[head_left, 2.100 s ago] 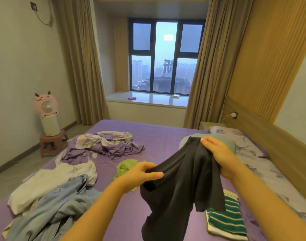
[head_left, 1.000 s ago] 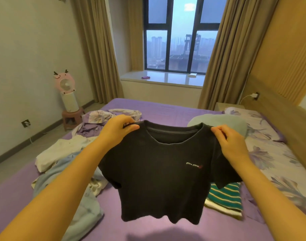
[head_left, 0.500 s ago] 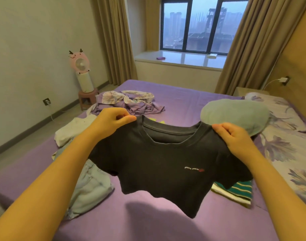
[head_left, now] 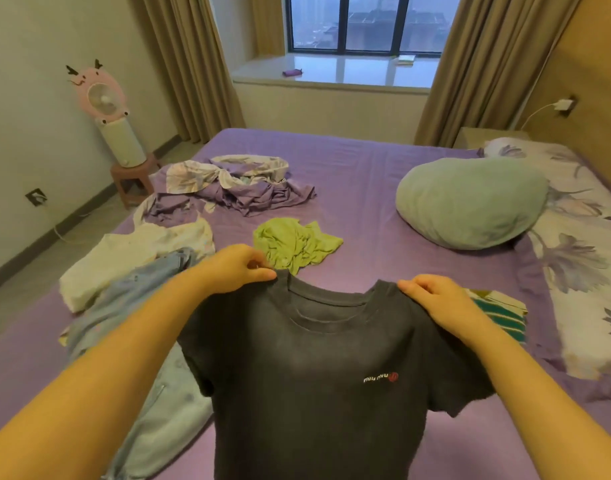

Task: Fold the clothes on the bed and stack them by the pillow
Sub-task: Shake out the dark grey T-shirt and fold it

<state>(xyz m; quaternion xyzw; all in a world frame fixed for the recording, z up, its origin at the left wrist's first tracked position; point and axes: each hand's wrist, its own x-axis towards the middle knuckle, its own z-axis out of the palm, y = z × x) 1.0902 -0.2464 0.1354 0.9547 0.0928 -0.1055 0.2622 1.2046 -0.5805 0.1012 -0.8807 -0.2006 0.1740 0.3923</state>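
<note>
Both hands grasp a dark T-shirt (head_left: 307, 368) by its shoulders, the left hand (head_left: 240, 271) and right hand (head_left: 435, 299) pinching either side of the collar. It hangs spread over the purple bed (head_left: 359, 174), near a striped folded garment (head_left: 498, 313) and a green pillow (head_left: 470, 202).

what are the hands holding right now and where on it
Both hold the dark t-shirt by its shoulders, one on each side of the neckline: the left hand pinches the left shoulder, the right hand grips the right one.
</note>
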